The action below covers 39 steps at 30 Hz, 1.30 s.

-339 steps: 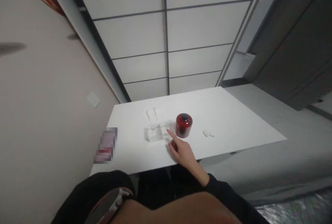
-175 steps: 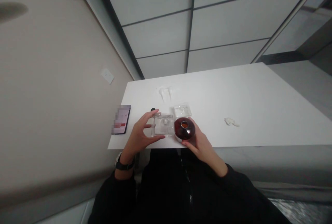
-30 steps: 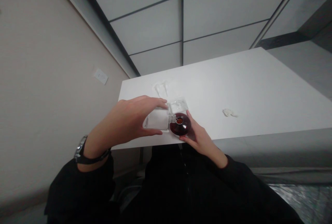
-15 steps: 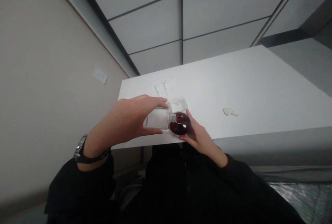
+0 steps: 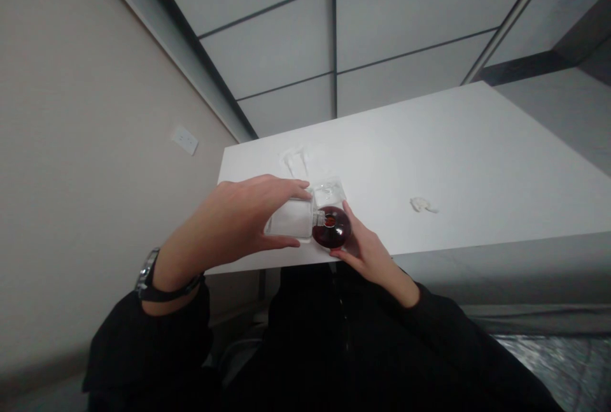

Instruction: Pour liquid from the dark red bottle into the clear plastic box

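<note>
My left hand [image 5: 229,224] grips a clear square glass bottle [image 5: 290,220], tipped on its side so its neck meets the open mouth of a dark red round bottle [image 5: 333,228]. My right hand [image 5: 370,251] wraps around the red bottle from the near right side and holds it at the front edge of the white table [image 5: 453,163]. A second clear square bottle [image 5: 329,191] stands just behind the two.
Two small white funnel-like pieces [image 5: 293,159] lie at the table's far left. A small white crumpled scrap [image 5: 422,205] lies to the right. A beige wall with a socket [image 5: 184,139] runs along the left; panelled wall behind.
Over the last second almost nothing moved; both hands hold the same pose. Earlier, my left hand lifted and tipped the clear bottle onto the red bottle's mouth, and the phone left of it is now hidden.
</note>
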Available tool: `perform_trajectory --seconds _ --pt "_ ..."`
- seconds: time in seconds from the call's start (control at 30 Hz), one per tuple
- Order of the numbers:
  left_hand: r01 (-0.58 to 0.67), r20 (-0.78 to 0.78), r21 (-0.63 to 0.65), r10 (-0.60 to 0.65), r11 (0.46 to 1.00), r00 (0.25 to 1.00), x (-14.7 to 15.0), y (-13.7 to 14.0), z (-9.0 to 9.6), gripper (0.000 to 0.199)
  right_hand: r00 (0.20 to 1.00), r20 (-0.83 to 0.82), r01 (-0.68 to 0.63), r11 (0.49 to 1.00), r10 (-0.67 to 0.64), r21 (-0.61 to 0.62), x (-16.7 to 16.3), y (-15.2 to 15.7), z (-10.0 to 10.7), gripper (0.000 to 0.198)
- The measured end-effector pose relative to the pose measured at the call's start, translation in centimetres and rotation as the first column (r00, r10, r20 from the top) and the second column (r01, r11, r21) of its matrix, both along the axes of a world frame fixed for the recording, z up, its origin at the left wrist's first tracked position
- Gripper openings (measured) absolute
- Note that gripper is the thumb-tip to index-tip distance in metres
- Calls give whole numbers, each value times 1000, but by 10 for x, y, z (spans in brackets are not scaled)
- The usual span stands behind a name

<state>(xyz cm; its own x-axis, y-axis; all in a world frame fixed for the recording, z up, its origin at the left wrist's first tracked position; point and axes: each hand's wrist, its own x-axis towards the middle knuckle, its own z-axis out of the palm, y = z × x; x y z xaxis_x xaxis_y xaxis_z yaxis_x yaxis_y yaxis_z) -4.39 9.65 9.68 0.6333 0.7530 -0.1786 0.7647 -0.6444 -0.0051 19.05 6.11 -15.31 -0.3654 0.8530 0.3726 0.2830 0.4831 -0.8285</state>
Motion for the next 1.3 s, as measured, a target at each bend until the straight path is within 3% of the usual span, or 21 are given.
perform_trajectory --seconds 1.3 --pt "47 -6 20 -47 999 999 5 0 4 59 1000 -2 7 1000 -7 25 -2 0 -4 104"
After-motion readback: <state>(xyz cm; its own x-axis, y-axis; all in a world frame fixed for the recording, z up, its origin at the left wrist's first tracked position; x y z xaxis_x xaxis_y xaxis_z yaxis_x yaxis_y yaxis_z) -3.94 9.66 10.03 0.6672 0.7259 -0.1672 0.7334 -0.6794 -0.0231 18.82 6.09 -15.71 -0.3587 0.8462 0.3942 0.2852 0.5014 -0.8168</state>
